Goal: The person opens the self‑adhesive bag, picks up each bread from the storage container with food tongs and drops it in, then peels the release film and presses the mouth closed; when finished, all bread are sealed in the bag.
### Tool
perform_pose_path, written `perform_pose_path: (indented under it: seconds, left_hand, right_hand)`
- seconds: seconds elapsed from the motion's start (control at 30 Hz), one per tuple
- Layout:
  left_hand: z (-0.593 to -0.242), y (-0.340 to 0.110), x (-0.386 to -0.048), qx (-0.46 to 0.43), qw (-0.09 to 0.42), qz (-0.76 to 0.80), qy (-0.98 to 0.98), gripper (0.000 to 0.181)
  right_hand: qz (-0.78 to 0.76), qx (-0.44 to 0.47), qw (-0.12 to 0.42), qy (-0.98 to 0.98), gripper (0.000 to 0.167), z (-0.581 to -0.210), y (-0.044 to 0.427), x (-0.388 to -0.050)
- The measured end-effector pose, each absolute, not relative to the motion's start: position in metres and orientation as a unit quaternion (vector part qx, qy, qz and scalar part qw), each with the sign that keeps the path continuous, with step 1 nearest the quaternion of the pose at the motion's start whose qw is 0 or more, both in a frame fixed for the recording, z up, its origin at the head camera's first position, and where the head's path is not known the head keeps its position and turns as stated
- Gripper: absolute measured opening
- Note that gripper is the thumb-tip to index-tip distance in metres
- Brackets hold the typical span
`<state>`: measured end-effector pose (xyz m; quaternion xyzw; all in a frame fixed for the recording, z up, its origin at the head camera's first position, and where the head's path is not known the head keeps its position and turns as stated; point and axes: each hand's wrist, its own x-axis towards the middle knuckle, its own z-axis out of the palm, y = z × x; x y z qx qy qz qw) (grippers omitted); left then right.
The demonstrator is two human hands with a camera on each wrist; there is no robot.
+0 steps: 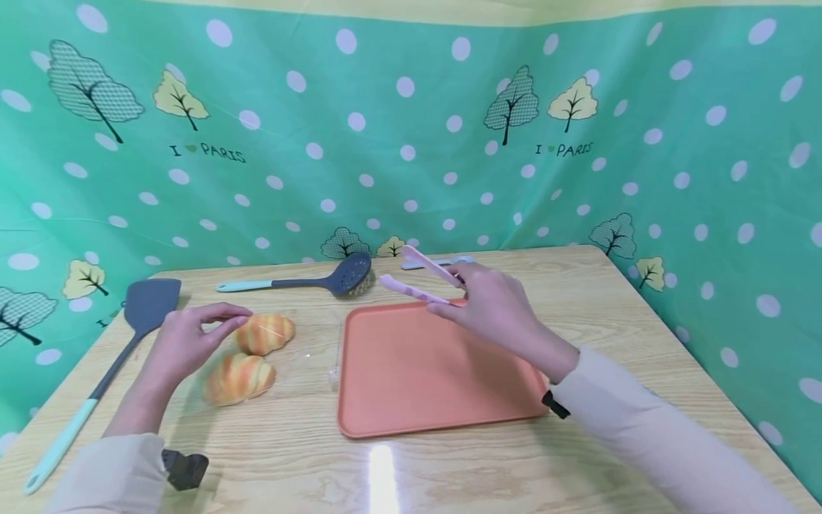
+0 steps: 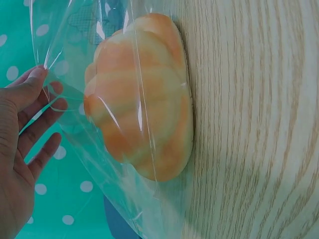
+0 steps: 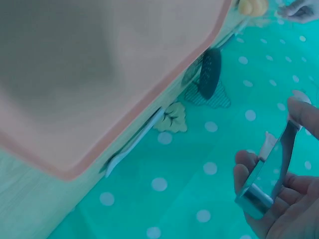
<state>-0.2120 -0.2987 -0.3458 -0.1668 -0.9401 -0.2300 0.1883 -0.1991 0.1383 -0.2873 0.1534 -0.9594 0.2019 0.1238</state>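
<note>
Two croissant-shaped breads lie one behind the other on the left of the table, the rear one (image 1: 263,334) and the front one (image 1: 237,378), with clear plastic about them. My left hand (image 1: 186,339) pinches the edge of the clear plastic bag (image 2: 75,114) between thumb and fingertip, beside the bread (image 2: 142,97). Pink tongs (image 1: 414,289) are in my right hand (image 1: 497,307), above the back edge of the salmon tray (image 1: 437,371); their arms stand apart with nothing between the tips. In the right wrist view my fingers and thumb hold the tongs (image 3: 284,154).
A dark spatula (image 1: 150,303) with a mint handle lies at the far left. Behind the breads and tray are a slotted ladle (image 1: 349,273) and a light blue utensil (image 1: 417,264). A green dotted cloth (image 1: 385,143) hangs behind the table.
</note>
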Motion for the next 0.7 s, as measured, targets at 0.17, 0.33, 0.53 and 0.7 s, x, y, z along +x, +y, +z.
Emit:
perform_pose_path:
  seconds: [0.17, 0.33, 0.53, 0.7]
  left_hand:
    - [-0.347, -0.299, -0.212, -0.166, 0.195, -0.232, -0.938, 0.011]
    - [-0.346, -0.3, -0.211, -0.161, 0.196, -0.236, -0.938, 0.012]
    - [-0.344, -0.301, -0.209, -0.154, 0.183, -0.238, -0.941, 0.012]
    - [-0.343, -0.3, -0.21, -0.155, 0.186, -0.236, -0.941, 0.012]
  right_hand:
    - [0.201, 0.117, 0.125, -0.965, 0.049, -0.29, 0.159, -0.197]
    - [0.21, 0.082, 0.106, -0.968, 0.055, -0.29, 0.177, -0.192]
    - [0.218, 0.07, 0.107, -0.968, 0.055, -0.295, 0.202, -0.184]
    - [0.215, 0.051, 0.101, -0.97, 0.055, -0.303, 0.228, -0.178]
